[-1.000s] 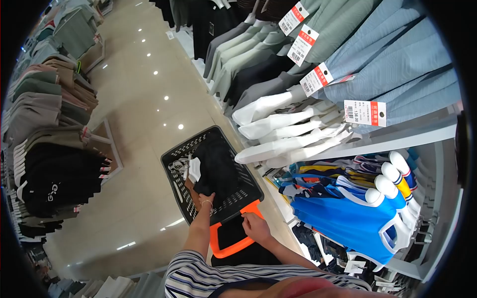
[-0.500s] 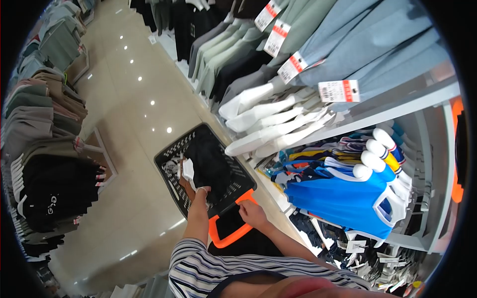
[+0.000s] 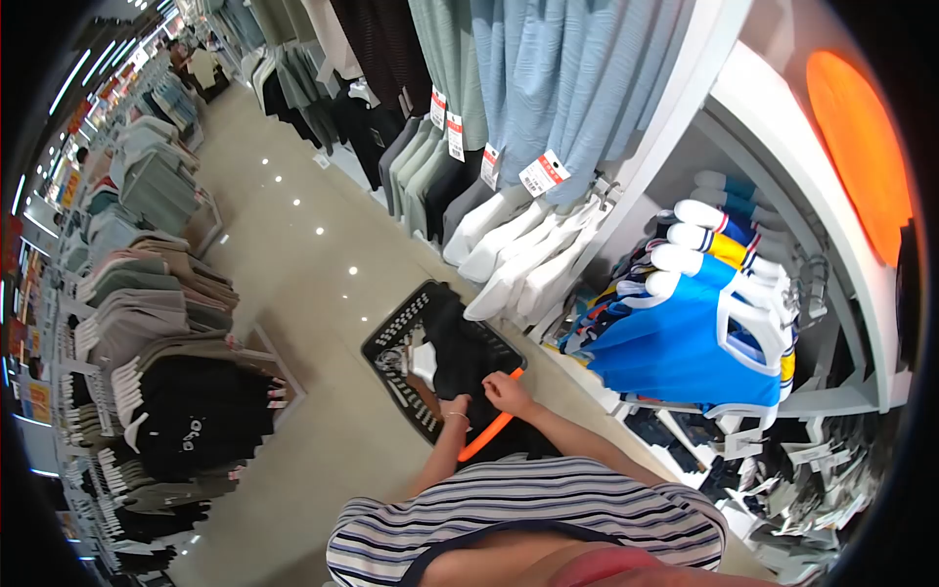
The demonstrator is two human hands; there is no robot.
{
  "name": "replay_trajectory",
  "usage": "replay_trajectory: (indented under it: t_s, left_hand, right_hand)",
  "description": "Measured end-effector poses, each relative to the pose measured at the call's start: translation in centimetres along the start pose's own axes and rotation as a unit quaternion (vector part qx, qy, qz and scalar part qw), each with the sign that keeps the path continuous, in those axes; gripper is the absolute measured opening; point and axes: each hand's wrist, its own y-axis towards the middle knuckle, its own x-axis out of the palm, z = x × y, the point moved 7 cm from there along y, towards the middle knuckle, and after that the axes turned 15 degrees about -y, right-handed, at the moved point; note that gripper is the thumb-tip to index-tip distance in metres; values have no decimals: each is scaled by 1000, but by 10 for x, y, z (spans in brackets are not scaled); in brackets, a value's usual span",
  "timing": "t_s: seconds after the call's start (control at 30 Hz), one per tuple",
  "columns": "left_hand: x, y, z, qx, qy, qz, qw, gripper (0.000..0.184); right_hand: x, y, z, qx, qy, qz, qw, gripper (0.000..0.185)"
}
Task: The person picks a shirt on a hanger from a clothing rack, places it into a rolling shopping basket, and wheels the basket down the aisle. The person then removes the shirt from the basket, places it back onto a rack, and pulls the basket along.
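Observation:
A black shopping basket [image 3: 399, 321] stands on the floor before me, with its orange handle [image 3: 485, 438] tilted toward me. Inside lies a black garment [image 3: 458, 338], beside a white item [image 3: 424, 364] and a brown one [image 3: 427, 399], whose kinds I cannot make out. My left hand [image 3: 454, 407], a thin band on its wrist, is closed on the near edge of the black garment. Close to its right, my right hand [image 3: 507, 392] is also closed, its fingertips at the black cloth and its palm side over the handle. Its exact grip is partly hidden.
Racks of shirts [image 3: 191, 308] line the aisle's left side. On the right hang blue trousers [image 3: 577, 88] with price tags, white hangers [image 3: 533, 245] jutting out, and blue sports tops [image 3: 675, 347]. The tiled floor [image 3: 303, 235] runs between; people stand far off.
My view has tilted up, showing more of the aisle. My right hand has moved from beside the handle to the black garment, close to my left hand. The handle now appears more edge-on.

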Motion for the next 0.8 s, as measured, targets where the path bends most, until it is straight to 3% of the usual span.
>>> replay_trajectory:
  t_s: [0.03, 0.1, 0.17, 0.23, 0.3, 0.37, 0.43, 0.5, 0.53, 0.57, 0.63, 0.67, 0.7, 0.73, 0.77, 0.8]
  left_hand:
    - [-7, -57, 45, 87, 29, -10, 996, 65]
    - [-14, -126, 104, 163, 92, -36, 982, 59]
    - [-13, -162, 136, 269, 83, -77, 956, 56]
    - [-4, -186, 161, 349, 169, -104, 916, 58]
    - [9, -228, 186, 450, 156, -144, 868, 55]
    - [17, -267, 215, 482, 199, -202, 829, 56]
    - [22, -305, 237, 543, 145, -235, 793, 57]
    - [29, -334, 241, 521, 142, -329, 774, 59]
    - [35, -342, 235, 489, 112, -404, 765, 59]
    - [39, -355, 239, 458, 68, -466, 754, 46]
    - [42, -373, 253, 573, 64, -515, 634, 25]
    - [40, -373, 260, 593, 56, -502, 628, 9]
    - [37, -361, 263, 578, 17, -484, 656, 9]
    - [32, -349, 271, 588, -25, -443, 676, 7]
    - [30, -320, 271, 504, -83, -401, 760, 5]
    - [28, -295, 273, 448, -120, -381, 800, 11]
  right_hand:
    - [1, 1, 1, -5, 22, -7, 1000, 11]
    - [16, 3, 15, 24, 104, -21, 994, 17]
    - [24, 8, 9, 84, 164, -133, 974, 26]
    - [26, 15, -11, 88, 298, -131, 941, 34]
    - [-32, 22, -72, 17, 353, -61, 934, 36]
    - [-59, 29, -82, 69, 451, -56, 888, 36]
    - [-104, 33, -89, 84, 446, -79, 888, 38]
    - [-128, 25, -71, 183, 489, -104, 847, 41]
    - [-147, 21, -70, 177, 503, -76, 843, 44]
    - [-168, 18, -71, 168, 515, -47, 839, 48]
    - [-209, 4, -75, 161, 483, -14, 861, 57]
    - [-222, -9, -70, 188, 487, 24, 853, 65]
    - [-230, -19, -52, 187, 458, 42, 868, 70]
    - [-239, -30, -47, 193, 493, 71, 845, 72]
    - [-247, -41, -44, 199, 527, 100, 820, 74]
    - [-257, -43, -55, 152, 585, 105, 790, 75]
